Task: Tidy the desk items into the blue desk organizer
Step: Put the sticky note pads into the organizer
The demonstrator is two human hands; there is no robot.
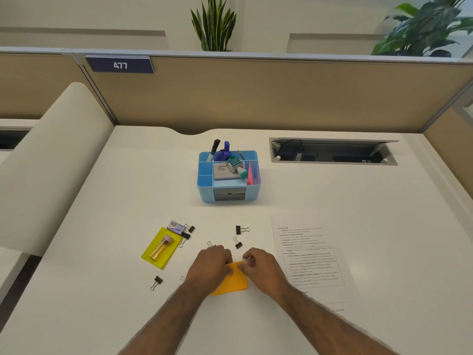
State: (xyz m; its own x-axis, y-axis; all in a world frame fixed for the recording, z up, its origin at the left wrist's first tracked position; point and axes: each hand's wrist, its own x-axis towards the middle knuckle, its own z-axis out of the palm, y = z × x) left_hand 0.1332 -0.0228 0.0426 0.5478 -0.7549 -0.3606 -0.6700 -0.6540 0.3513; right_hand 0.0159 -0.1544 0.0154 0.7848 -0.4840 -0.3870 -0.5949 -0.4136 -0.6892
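1. The blue desk organizer [204, 190] stands mid-desk, well apart from my hands.
2. My left hand [213, 262] and right hand [262, 266] curl their fingers, pinching the orange sticky pad [234, 281] at its far edge.
3. The pad lies flat on the desk, near me.
4. Binder clips [242, 229] lie scattered just beyond.

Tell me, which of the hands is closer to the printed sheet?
Right. The right hand lies just left of the printed sheet; the left hand is farther left, across the orange pad.
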